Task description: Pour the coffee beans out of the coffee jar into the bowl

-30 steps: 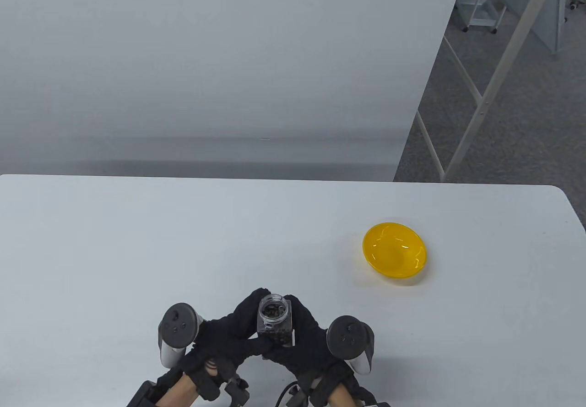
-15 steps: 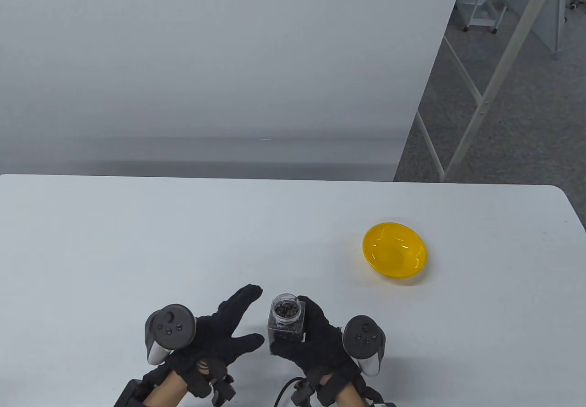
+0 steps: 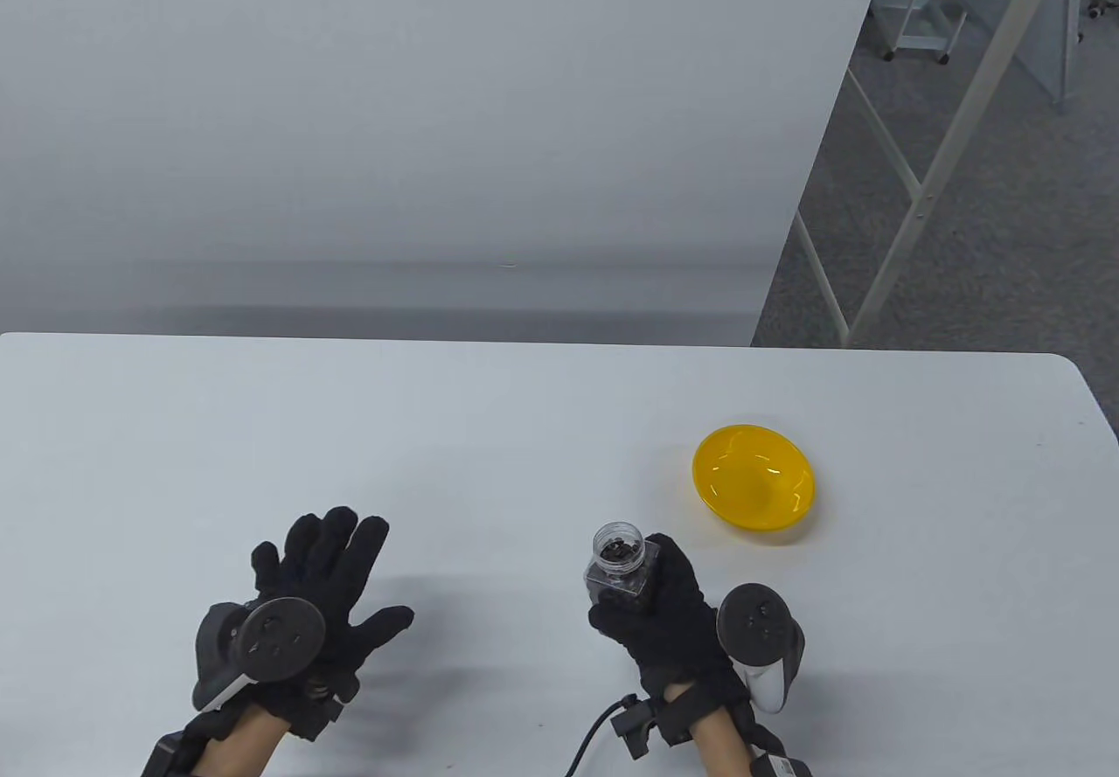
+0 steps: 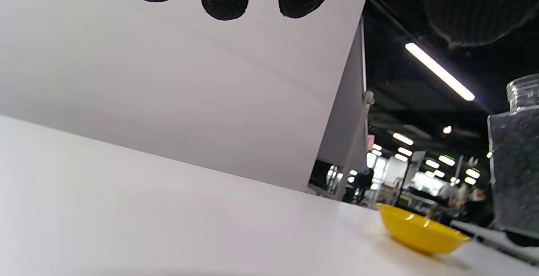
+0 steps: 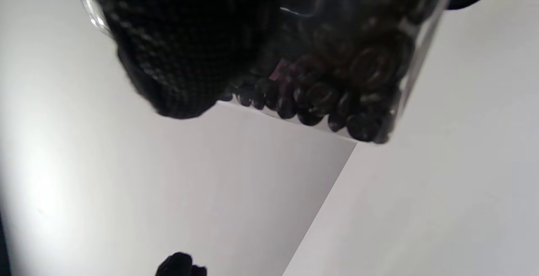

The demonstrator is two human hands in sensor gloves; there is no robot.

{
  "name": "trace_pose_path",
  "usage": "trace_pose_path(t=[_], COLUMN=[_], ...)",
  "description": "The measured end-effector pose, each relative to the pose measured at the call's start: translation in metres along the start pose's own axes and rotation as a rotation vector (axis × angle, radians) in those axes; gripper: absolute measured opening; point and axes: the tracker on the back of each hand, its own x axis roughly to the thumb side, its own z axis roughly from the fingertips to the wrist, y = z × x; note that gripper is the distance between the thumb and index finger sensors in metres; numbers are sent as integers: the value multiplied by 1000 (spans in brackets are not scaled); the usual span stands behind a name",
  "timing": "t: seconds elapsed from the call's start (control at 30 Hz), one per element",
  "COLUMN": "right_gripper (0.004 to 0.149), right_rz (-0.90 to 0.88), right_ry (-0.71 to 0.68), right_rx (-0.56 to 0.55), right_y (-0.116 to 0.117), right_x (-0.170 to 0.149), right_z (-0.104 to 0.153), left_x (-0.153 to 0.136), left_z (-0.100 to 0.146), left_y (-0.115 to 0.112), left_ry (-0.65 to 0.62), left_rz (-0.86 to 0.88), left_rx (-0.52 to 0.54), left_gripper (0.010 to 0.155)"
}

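My right hand (image 3: 651, 607) grips a clear, lidless coffee jar (image 3: 619, 569) with dark beans inside, holding it upright just above the table. The jar also shows in the left wrist view (image 4: 516, 158) and, close up, in the right wrist view (image 5: 349, 78). The yellow bowl (image 3: 754, 478) sits empty on the white table (image 3: 437, 427), up and to the right of the jar; it also shows in the left wrist view (image 4: 419, 234). My left hand (image 3: 328, 563) is open, fingers spread, palm down over the table at the left, holding nothing.
The table's right edge and rounded corner lie past the bowl. A white wall panel (image 3: 393, 113) stands behind the table. Metal frame legs (image 3: 927, 183) stand on the grey floor at the right.
My left hand let go of the jar and moved away to the left, opening flat. My right hand carried the jar to the right, closer to the bowl.
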Motion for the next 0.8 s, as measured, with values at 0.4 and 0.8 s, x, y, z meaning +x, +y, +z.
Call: trace_pose_path(t=[0.4,0.8], right_gripper=[93,93], right_rz=[178,321], right_ry=[97,247], right_rx=[-125,-233], right_y=[-51,-89], right_x=[-1,-12], right_z=[-9,-11], left_x=[-4,-4], left_z=[1,3], left_y=[-2,-6], left_ry=[20,23], left_rz=[-157,-158], left_rx=[-20,-24], left_gripper=[96,94])
